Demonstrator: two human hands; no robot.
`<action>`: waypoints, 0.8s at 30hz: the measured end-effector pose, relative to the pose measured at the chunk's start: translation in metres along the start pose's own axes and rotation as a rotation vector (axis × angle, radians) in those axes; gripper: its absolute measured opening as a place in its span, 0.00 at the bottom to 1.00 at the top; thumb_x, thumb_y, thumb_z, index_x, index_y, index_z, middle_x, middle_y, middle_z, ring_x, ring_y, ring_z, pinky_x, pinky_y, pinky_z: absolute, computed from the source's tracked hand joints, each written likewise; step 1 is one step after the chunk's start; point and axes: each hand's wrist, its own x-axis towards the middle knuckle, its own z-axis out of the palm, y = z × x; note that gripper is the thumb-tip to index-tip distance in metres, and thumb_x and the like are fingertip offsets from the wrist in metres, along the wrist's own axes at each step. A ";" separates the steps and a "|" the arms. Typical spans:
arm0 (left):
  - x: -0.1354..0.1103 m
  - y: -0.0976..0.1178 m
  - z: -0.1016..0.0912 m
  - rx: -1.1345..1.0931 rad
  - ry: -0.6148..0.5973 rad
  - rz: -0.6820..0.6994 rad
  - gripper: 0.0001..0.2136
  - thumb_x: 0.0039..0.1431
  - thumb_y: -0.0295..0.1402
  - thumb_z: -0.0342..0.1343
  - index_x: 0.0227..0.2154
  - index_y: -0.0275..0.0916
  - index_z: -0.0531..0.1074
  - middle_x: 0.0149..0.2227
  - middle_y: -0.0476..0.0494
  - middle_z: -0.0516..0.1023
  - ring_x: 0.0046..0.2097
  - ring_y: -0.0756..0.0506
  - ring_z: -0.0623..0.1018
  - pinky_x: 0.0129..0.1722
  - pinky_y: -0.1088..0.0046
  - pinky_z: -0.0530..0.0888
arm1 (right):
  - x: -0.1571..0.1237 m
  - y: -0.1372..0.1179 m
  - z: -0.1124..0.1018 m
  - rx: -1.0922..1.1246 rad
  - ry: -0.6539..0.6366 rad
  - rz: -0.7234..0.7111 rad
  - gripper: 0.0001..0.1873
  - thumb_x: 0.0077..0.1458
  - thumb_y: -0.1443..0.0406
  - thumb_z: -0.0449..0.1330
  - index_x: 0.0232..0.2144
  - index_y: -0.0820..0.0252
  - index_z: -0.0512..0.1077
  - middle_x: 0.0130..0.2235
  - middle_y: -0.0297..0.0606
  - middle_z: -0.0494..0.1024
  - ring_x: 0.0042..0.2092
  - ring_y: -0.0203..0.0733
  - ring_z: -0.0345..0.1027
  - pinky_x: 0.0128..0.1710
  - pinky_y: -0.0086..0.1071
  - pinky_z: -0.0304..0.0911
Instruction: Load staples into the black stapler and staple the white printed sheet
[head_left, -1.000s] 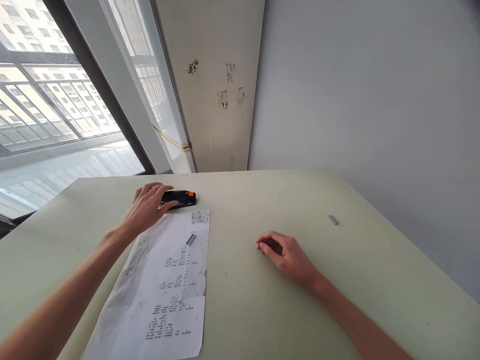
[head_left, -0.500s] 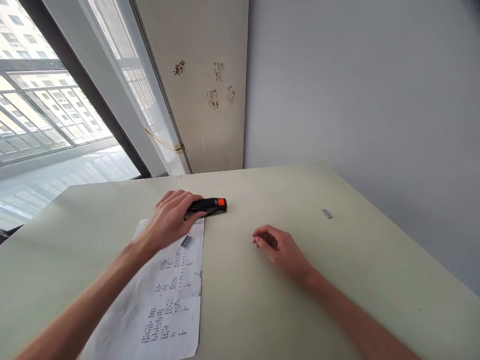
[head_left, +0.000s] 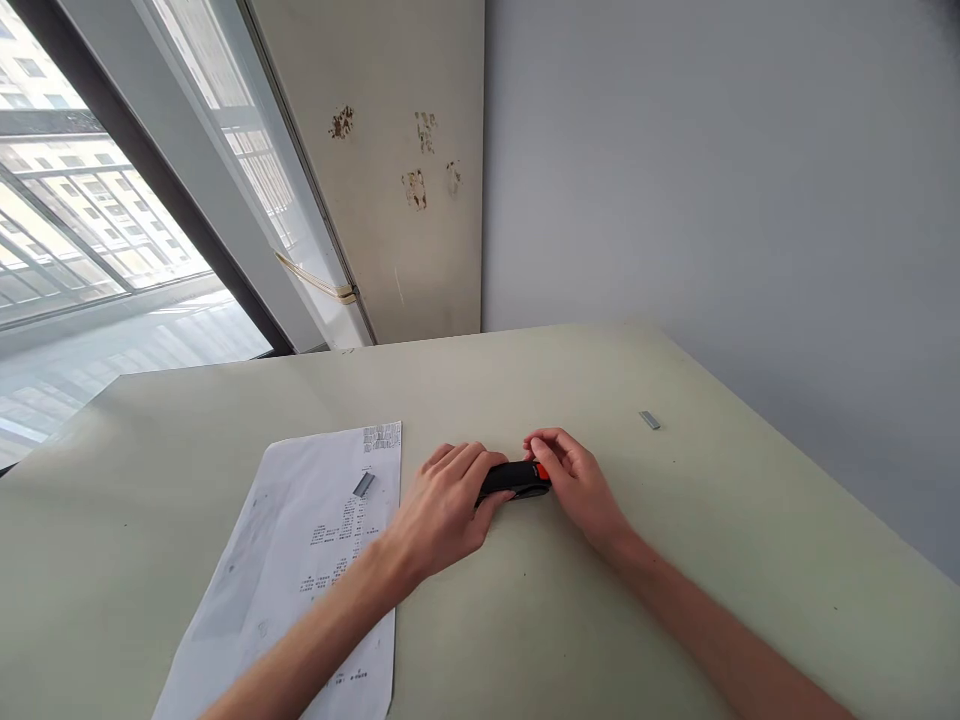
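Observation:
A small black stapler (head_left: 516,479) with an orange end lies in the middle of the pale green table (head_left: 675,560). My left hand (head_left: 444,508) grips its left end with curled fingers. My right hand (head_left: 574,482) closes its fingertips on the orange right end. To the left, a printed white sheet of paper (head_left: 300,560) lies flat, with a strip of staples (head_left: 364,484) resting on its upper part.
A second strip of staples (head_left: 649,420) lies apart on the table at the right. A grey wall runs along the right side and a beige panel stands behind the table. A large window fills the left.
My left hand carried the stapler from the top of the paper rightward to the table's middle. My right hand moved in and took hold of its orange end.

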 end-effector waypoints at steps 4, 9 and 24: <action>-0.007 -0.004 0.006 -0.062 0.041 -0.074 0.10 0.72 0.38 0.56 0.53 0.45 0.69 0.43 0.47 0.81 0.42 0.42 0.80 0.47 0.61 0.74 | -0.002 0.005 0.003 -0.056 -0.001 -0.046 0.19 0.68 0.48 0.55 0.47 0.54 0.72 0.45 0.42 0.80 0.43 0.45 0.75 0.44 0.38 0.72; -0.028 -0.014 0.003 -0.210 0.029 -0.224 0.23 0.70 0.40 0.59 0.63 0.49 0.60 0.51 0.45 0.80 0.51 0.41 0.79 0.51 0.61 0.76 | -0.006 0.003 0.004 -0.119 -0.043 -0.055 0.18 0.72 0.50 0.50 0.48 0.53 0.71 0.49 0.43 0.79 0.46 0.46 0.74 0.47 0.40 0.71; -0.070 -0.010 0.011 -0.318 0.016 -0.346 0.23 0.73 0.36 0.52 0.66 0.50 0.53 0.57 0.39 0.76 0.59 0.38 0.76 0.56 0.52 0.76 | -0.013 0.002 0.004 -0.374 0.021 -0.044 0.22 0.74 0.49 0.44 0.50 0.51 0.72 0.51 0.43 0.79 0.53 0.49 0.73 0.52 0.44 0.71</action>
